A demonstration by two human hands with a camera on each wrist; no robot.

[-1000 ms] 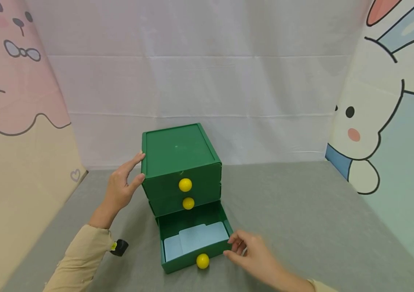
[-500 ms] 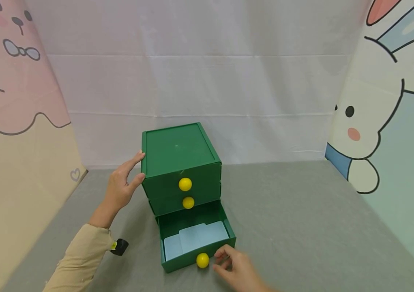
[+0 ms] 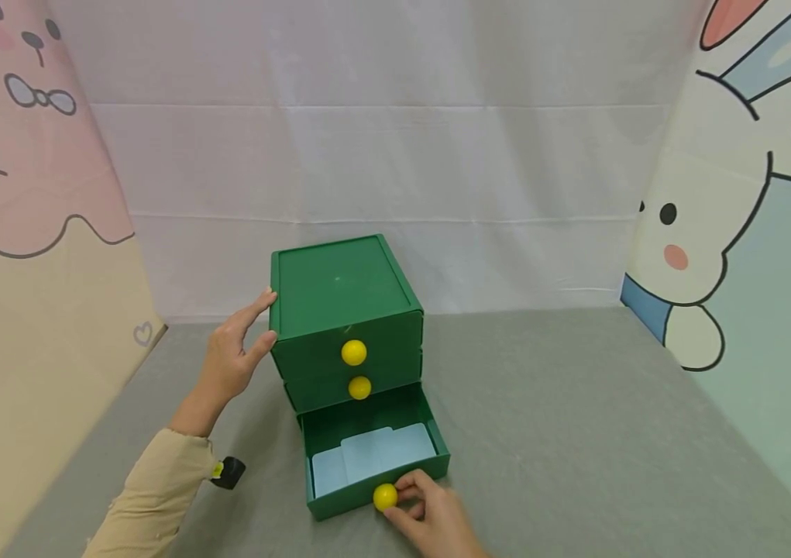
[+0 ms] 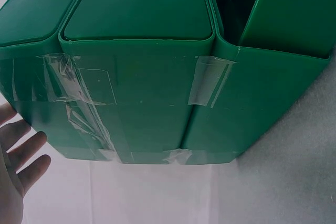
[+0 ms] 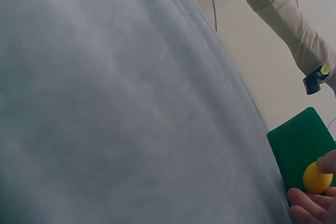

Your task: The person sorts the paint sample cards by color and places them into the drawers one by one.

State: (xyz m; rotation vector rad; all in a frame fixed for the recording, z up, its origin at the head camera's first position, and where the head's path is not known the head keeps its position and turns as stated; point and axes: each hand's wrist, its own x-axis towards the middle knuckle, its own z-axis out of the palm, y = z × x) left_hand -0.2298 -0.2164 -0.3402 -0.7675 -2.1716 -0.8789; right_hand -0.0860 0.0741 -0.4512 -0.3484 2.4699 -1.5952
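Note:
A green three-drawer cabinet (image 3: pixel 342 288) stands on the grey cloth, its bottom drawer (image 3: pixel 339 504) pulled out. Flat pale-blue pieces (image 3: pixel 370 456) lie inside that drawer. My right hand (image 3: pixel 431 518) pinches the drawer's round yellow knob (image 3: pixel 385 497) between thumb and fingers; the right wrist view also has the thumb on the knob (image 5: pixel 316 179). My left hand (image 3: pixel 228 360) rests with thumb and fingers spread against the cabinet's upper left side. Clear tape (image 4: pixel 210 80) across the seams of the cabinet's side shows in the left wrist view.
The top and middle drawers are pushed in, each with a yellow knob (image 3: pixel 354 353). A white curtain (image 3: pixel 381 155) hangs close behind the cabinet. Cartoon-printed panels (image 3: pixel 765 256) stand at both sides. A small black device (image 3: pixel 228 473) sits at the left wrist.
My right hand has moved left from the drawer's right front corner to the bottom knob and taken hold of it. The left hand and cabinet stay in place.

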